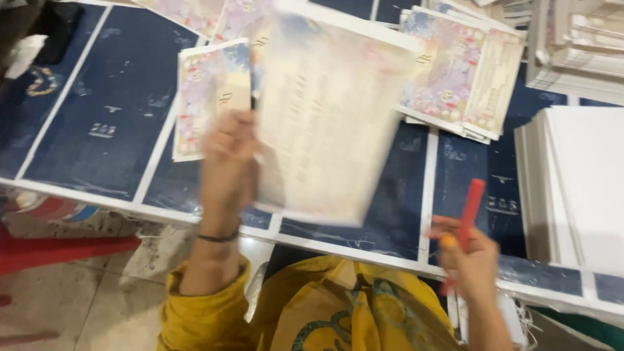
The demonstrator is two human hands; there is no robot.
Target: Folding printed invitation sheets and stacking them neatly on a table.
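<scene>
My left hand [227,166] is raised over the dark blue printed sheets on the table [104,123] and grips a cream printed card [325,117] by its left edge; the card is blurred and tilted. My right hand [471,260] sits near the table's front edge at the lower right and holds a red stick-like tool [469,214] that points up. A floral printed card [208,94] lies flat just behind my left hand. A yellow sleeve covers my left forearm.
More floral cards [461,71] are fanned out at the back right. A stack of white sheets [578,182] stands at the right, with another pile [578,45] behind it. Red plastic furniture [58,250] and tiled floor show at the lower left.
</scene>
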